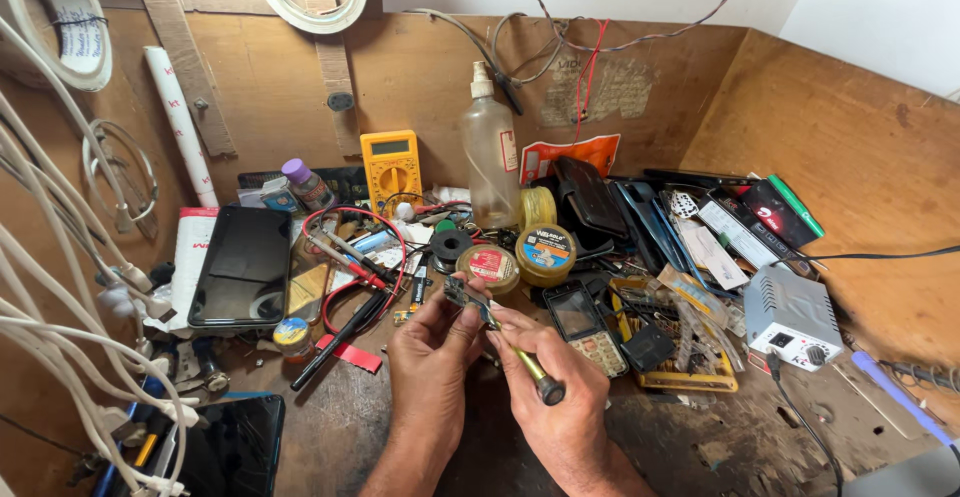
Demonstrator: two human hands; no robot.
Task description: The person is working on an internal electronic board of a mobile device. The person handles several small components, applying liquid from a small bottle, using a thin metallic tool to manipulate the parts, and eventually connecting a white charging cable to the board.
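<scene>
Left hand (428, 352) pinches small board (462, 294) raised off bench (690, 437) for access; right hand (560, 397) grasps screwdriver (520, 357), tip at board.

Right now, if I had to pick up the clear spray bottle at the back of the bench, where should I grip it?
Grip the spray bottle around its straight middle body, coming from the front and slightly above. It stands upright against the back wall, the multimeter sits left of it and tape rolls crowd its base, so the mid-body is the freest part.

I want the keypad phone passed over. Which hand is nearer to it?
Right. The right hand, holding a screwdriver, sits just beside the keypad phone; the left hand is farther left.
</scene>
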